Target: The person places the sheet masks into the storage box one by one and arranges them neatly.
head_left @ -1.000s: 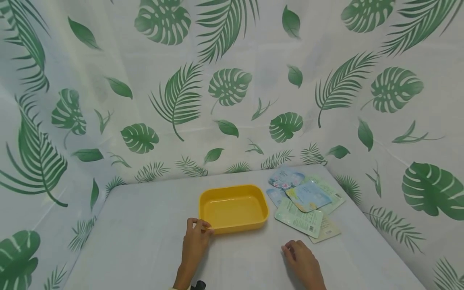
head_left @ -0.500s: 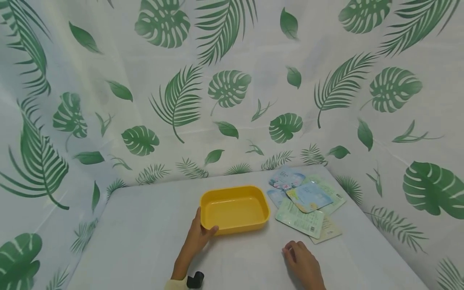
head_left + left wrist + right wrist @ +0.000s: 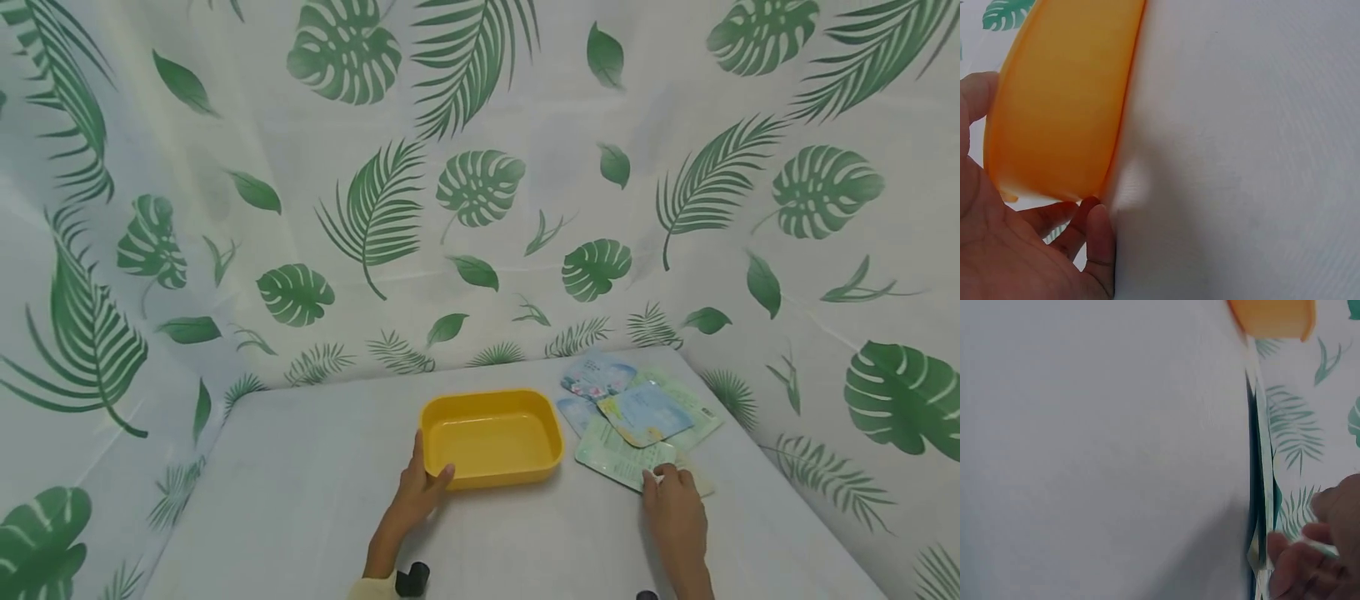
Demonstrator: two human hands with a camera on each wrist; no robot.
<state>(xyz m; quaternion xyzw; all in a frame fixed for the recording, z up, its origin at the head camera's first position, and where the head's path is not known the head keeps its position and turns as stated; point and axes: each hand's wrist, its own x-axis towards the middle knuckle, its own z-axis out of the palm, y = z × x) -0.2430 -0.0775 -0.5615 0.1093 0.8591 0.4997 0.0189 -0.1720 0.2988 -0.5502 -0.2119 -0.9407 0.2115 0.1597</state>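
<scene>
A yellow rectangular tray [image 3: 498, 480] sits mid-table in the head view. My left hand [image 3: 415, 497] holds its near left corner, thumb at the front and fingers along the left side. In the left wrist view the tray's wall [image 3: 1063, 112] lies between thumb and fingers. My right hand [image 3: 677, 518] is at the near right corner of a pale green sachet [image 3: 617, 455], fingertips right at its edge. The right wrist view shows the sachets edge-on [image 3: 1264, 456], with a gap between the thumb and bent fingers beside them.
Behind the green sachet, several flat printed sachets overlap: a blue and yellow one [image 3: 647, 414], a blue floral one [image 3: 598, 377] and another green one [image 3: 697, 408]. A beige sachet [image 3: 703, 481] is partly covered by the right hand. Leaf-printed sheeting [image 3: 480, 300] encloses the white table [image 3: 300, 483].
My left hand has shifted from fingers over the tray's corner to gripping it from outside. My right hand has moved right and forward from the bare table to the green sachet's edge.
</scene>
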